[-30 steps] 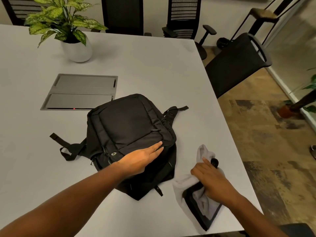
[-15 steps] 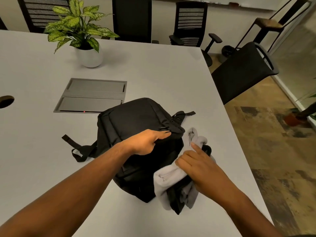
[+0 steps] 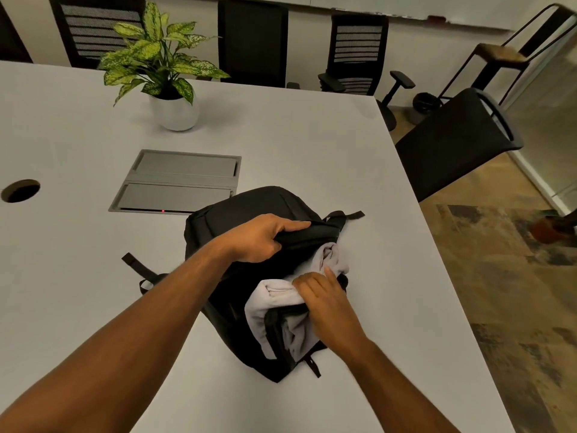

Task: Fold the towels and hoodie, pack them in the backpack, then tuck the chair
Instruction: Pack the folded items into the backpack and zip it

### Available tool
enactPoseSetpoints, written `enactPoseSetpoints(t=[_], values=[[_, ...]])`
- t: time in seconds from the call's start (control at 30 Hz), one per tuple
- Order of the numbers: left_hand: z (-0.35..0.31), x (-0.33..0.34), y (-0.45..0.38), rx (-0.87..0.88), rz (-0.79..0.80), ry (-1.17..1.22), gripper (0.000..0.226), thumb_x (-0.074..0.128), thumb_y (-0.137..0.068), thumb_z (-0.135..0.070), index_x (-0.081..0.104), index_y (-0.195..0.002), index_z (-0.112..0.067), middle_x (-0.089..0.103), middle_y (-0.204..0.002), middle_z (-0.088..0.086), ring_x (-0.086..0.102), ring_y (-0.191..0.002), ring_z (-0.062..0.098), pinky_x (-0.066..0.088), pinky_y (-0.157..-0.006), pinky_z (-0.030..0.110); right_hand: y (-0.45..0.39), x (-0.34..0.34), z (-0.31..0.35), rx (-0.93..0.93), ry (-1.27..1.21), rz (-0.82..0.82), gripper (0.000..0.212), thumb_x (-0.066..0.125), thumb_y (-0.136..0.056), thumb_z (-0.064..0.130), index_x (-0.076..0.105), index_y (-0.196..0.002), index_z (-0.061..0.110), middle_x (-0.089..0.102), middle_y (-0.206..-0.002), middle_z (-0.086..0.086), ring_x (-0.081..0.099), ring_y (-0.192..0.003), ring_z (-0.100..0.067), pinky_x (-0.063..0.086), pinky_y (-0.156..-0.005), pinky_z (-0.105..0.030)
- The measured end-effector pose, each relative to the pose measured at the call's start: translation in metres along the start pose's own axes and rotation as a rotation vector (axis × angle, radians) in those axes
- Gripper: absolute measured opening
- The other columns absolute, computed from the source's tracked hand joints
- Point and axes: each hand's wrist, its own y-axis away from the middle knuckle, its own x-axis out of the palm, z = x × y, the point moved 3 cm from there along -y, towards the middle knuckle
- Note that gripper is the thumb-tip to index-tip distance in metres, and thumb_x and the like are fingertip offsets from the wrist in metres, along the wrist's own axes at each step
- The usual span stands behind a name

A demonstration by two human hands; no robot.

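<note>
A single wide-angle camera, worn on the person's head, looked forward and steeply down across the pale surface [image 3: 312,145], close above both forearms, the left hand [image 3: 259,237] and right hand [image 3: 324,295] near the frame's centre. Chairs and the back wall curved along the top edge; floor showed at right. No second view existed to overlap.

The white table [image 3: 312,151] carries a black backpack [image 3: 237,214] and potted plant [image 3: 168,82].
</note>
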Motion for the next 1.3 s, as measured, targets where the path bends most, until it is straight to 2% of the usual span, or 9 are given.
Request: enactPoseSetpoints(t=[0.1,0.17,0.27,0.37,0.53,0.63,0.9,1.13,1.3], values=[[-0.001,-0.003,0.0,0.005,-0.01,0.012,0.079,0.054,-0.089,0.012,0.043,-0.152,-0.036,0.045,-0.155,-0.014,0.044,-0.138,0.005,0.036,-0.109,0.012,-0.006,0.007,0.012,0.017,0.048,-0.116,0.059,0.04,-0.089,0.014,0.047,-0.148,0.016,0.048,-0.15,-0.009,0.037,-0.146,-0.027,0.02,-0.125,-0.049],[0.0,-0.003,0.001,0.009,-0.013,0.02,0.081,0.053,-0.088,0.013,0.043,-0.151,-0.037,0.045,-0.154,-0.015,0.048,-0.136,0.007,0.042,-0.11,0.019,-0.005,0.016,0.017,0.062,0.069,-0.214,0.056,0.055,-0.095,0.021,0.044,-0.15,0.012,0.042,-0.154,-0.014,0.035,-0.147,-0.031,0.028,-0.121,-0.051],[0.004,-0.007,0.004,0.007,-0.024,0.027,0.082,0.052,-0.088,0.014,0.043,-0.151,-0.037,0.043,-0.155,-0.018,0.049,-0.135,0.006,0.044,-0.109,0.022,0.006,0.03,0.02,0.199,-0.008,-0.372,0.061,0.077,-0.085,0.031,0.049,-0.135,0.009,0.046,-0.137,-0.014,0.047,-0.13,-0.032,0.043,-0.11,-0.047],[0.005,-0.01,0.006,0.003,-0.028,0.045,0.081,0.052,-0.088,0.014,0.045,-0.15,-0.037,0.043,-0.154,-0.018,0.048,-0.136,0.006,0.043,-0.109,0.02,0.022,0.051,0.026,0.143,-0.01,-0.35,0.051,0.066,-0.093,0.042,0.051,-0.13,0.011,0.047,-0.133,-0.009,0.051,-0.125,-0.028,0.051,-0.099,-0.048],[0.003,-0.011,0.007,0.01,-0.018,0.077,0.082,0.052,-0.087,0.015,0.048,-0.148,-0.039,0.046,-0.152,-0.018,0.054,-0.132,0.007,0.05,-0.105,0.031,0.015,0.064,0.028,0.054,0.057,-0.058,0.075,0.026,-0.103,0.063,0.017,-0.162,0.019,0.016,-0.169,-0.006,0.014,-0.156,-0.024,0.014,-0.123,-0.049],[0.005,-0.015,0.007,0.005,-0.026,0.1,0.082,0.054,-0.088,0.013,0.049,-0.145,-0.046,0.049,-0.15,-0.021,0.06,-0.124,0.009,0.053,-0.102,0.037,0.005,0.072,0.023,0.06,0.04,0.046,0.077,0.024,-0.103,0.065,0.005,-0.163,0.021,0.004,-0.171,-0.003,0.005,-0.157,-0.019,0.01,-0.122,-0.05],[0.004,-0.029,0.008,-0.011,-0.046,0.149,0.079,0.055,-0.09,0.013,0.052,-0.143,-0.045,0.052,-0.146,-0.022,0.051,-0.131,-0.001,0.045,-0.108,0.02,-0.026,0.096,0.02,0.081,-0.044,0.174,0.076,0.02,-0.103,0.068,0.002,-0.163,0.025,0.004,-0.169,0.002,0.003,-0.156,-0.015,0.005,-0.122,-0.049],[0.004,-0.039,0.01,-0.032,-0.091,0.173,0.08,0.057,-0.091,0.012,0.054,-0.136,-0.055,0.055,-0.142,-0.025,0.054,-0.127,-0.002,0.048,-0.106,0.021,-0.012,0.098,0.023,0.051,-0.104,0.119,0.081,0.021,-0.101,0.073,0.013,-0.162,0.02,0.007,-0.17,0.002,-0.001,-0.156,-0.011,0.003,-0.125,-0.045],[-0.009,-0.031,0.012,-0.025,-0.077,0.187,0.08,0.055,-0.09,0.013,0.057,-0.134,-0.054,0.062,-0.132,-0.026,0.068,-0.106,0.011,0.059,-0.091,0.034,-0.063,0.09,0.026,0.112,-0.088,0.36,0.106,0.0,-0.085,0.085,0.009,-0.162,0.013,0.006,-0.17,-0.006,-0.001,-0.157,-0.019,-0.006,-0.125,-0.049]])
